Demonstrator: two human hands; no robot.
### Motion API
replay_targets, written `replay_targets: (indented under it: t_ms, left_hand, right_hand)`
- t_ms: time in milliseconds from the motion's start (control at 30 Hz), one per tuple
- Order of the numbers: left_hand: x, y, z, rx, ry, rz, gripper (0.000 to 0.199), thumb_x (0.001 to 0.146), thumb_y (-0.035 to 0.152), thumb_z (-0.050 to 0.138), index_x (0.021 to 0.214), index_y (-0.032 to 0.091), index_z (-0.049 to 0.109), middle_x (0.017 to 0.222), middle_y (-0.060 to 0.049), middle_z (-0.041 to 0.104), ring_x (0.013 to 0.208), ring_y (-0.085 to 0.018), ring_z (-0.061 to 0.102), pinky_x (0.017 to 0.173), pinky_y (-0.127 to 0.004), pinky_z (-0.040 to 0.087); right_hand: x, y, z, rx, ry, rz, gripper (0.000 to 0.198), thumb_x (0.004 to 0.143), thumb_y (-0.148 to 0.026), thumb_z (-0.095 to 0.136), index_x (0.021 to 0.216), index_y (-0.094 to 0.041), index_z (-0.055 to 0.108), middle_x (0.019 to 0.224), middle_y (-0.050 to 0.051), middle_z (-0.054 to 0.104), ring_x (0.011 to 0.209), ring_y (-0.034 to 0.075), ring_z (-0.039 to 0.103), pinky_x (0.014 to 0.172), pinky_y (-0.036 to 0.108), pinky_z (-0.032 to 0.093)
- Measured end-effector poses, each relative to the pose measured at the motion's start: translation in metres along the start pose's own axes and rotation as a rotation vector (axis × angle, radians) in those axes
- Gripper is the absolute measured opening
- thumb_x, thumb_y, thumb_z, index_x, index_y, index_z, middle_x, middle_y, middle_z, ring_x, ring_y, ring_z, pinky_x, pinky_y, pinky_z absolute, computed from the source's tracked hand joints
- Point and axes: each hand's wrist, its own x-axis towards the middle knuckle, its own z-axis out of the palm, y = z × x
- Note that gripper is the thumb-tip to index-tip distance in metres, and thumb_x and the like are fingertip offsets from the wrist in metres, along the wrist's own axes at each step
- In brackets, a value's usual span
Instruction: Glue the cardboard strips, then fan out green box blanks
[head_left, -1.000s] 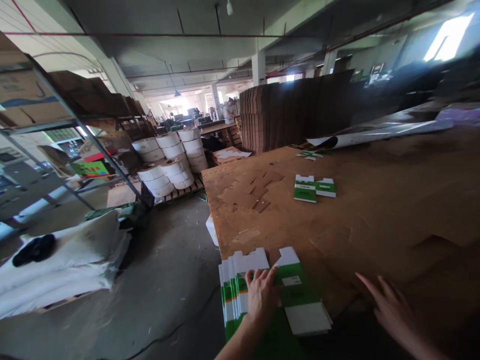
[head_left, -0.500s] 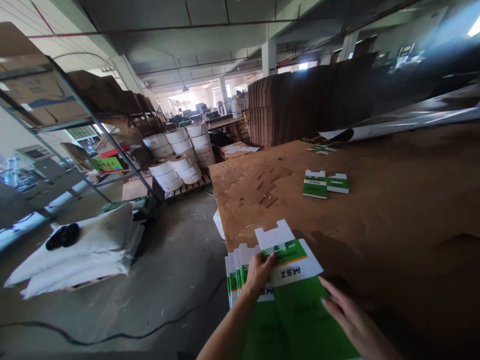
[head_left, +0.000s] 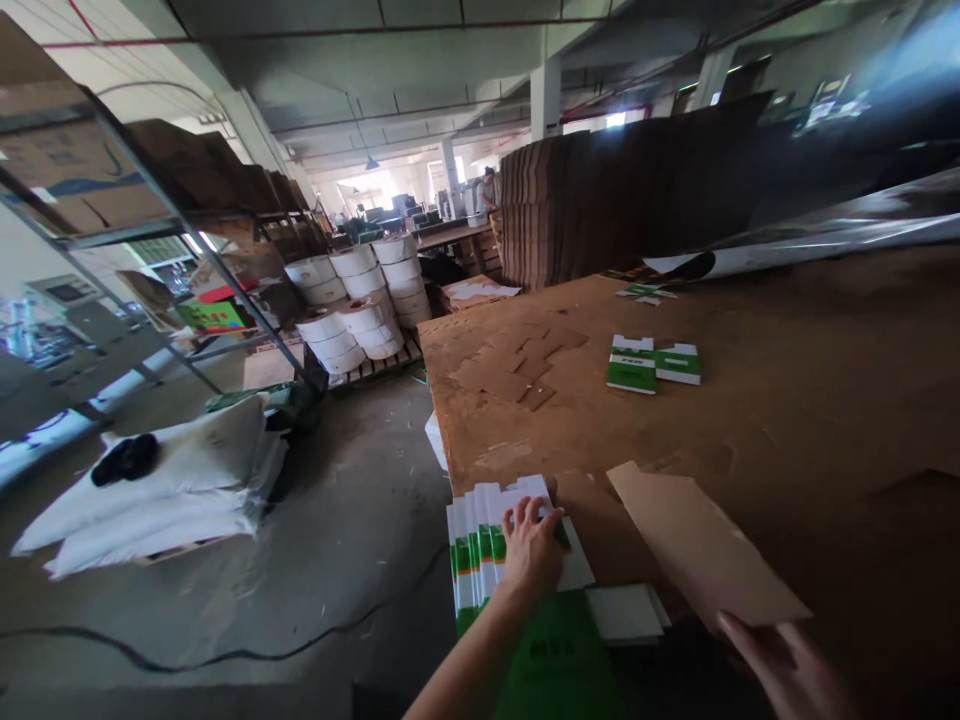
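My left hand (head_left: pixel 534 545) rests, fingers spread and bent, on a row of overlapping flat printed cartons (head_left: pixel 480 545) at the table's near left corner. These are white at the top and green below, with an orange stripe and dark lettering. My right hand (head_left: pixel 772 660) grips the near end of a plain brown cardboard sheet (head_left: pixel 705 540), tilted above the table at the right. Between the hands a whitish flat piece (head_left: pixel 626 612) sticks out beside the cartons; what it belongs to is unclear.
The brown-topped table (head_left: pixel 795 400) bears two small green-and-white carton stacks (head_left: pixel 631 365) and thin cardboard scraps (head_left: pixel 517 370). Tall stacked cardboard (head_left: pixel 570 210) stands behind. To the left are white rolls (head_left: pixel 349 335), white sacks (head_left: pixel 187 490), a metal shelf (head_left: pixel 225 275) and a floor cable (head_left: pixel 300 658). A person (head_left: pixel 487 190) is far off.
The top printed carton that lay between both hands is no longer there as before. My right hand has moved right and now holds a brown cardboard sheet. My left hand's fingers have spread.
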Motion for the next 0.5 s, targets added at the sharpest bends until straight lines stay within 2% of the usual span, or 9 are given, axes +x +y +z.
replay_targets:
  t_ms: [67,133,200,300,433,500]
  left_hand:
    - [0.004,0.006,0.004,-0.042,0.033,-0.024,0.05,0.074,0.004,0.048,0.112,0.031,0.068,0.133,-0.003,0.056,0.129,-0.026,0.042,0.11,-0.049,0.026]
    - [0.004,0.007,0.004,-0.071,0.066,-0.029,0.042,0.078,0.006,0.047,0.104,0.03,0.07,0.126,-0.002,0.06,0.124,-0.024,0.046,0.108,-0.047,0.028]
    - [0.002,0.005,0.003,-0.084,0.091,-0.014,0.034,0.084,0.011,0.047,0.1,0.029,0.071,0.122,-0.002,0.062,0.121,-0.023,0.048,0.107,-0.046,0.029]
    - [-0.001,0.003,0.004,-0.081,0.127,0.002,0.023,0.086,0.027,0.056,0.106,0.029,0.069,0.122,-0.003,0.062,0.121,-0.026,0.047,0.108,-0.047,0.027]
    - [-0.002,0.005,0.008,-0.034,0.098,0.013,0.047,0.077,0.036,0.07,0.123,0.029,0.061,0.129,-0.005,0.056,0.124,-0.03,0.042,0.11,-0.051,0.024]
    - [-0.001,0.006,0.01,-0.012,0.081,0.013,0.049,0.077,0.036,0.07,0.125,0.03,0.059,0.13,-0.005,0.055,0.124,-0.031,0.042,0.109,-0.051,0.025]
  right_hand:
    - [0.002,-0.008,0.012,-0.098,0.025,-0.253,0.039,0.077,-0.054,0.056,0.094,-0.024,0.074,0.102,0.012,0.076,0.099,0.032,0.07,0.087,0.039,0.058]
    - [0.001,-0.008,0.028,-0.177,-0.026,-0.554,0.035,0.08,-0.042,0.055,0.102,-0.026,0.076,0.117,0.009,0.071,0.109,0.028,0.066,0.093,0.036,0.055]
    - [0.001,-0.003,0.042,-0.266,-0.087,-0.738,0.037,0.083,-0.033,0.05,0.112,-0.026,0.073,0.128,0.007,0.065,0.118,0.026,0.06,0.096,0.036,0.053]
    - [0.001,0.005,0.052,-0.397,-0.097,-0.796,0.038,0.087,-0.03,0.047,0.117,-0.029,0.07,0.133,0.006,0.061,0.124,0.026,0.055,0.098,0.042,0.051]
    - [0.004,0.001,0.044,-0.449,-0.161,-0.714,0.039,0.083,-0.028,0.054,0.12,-0.032,0.068,0.135,0.003,0.06,0.125,0.027,0.055,0.101,0.045,0.049]
    - [0.008,-0.003,0.038,-0.444,-0.206,-0.655,0.046,0.076,-0.022,0.057,0.12,-0.031,0.068,0.133,0.003,0.061,0.124,0.027,0.056,0.103,0.045,0.047]
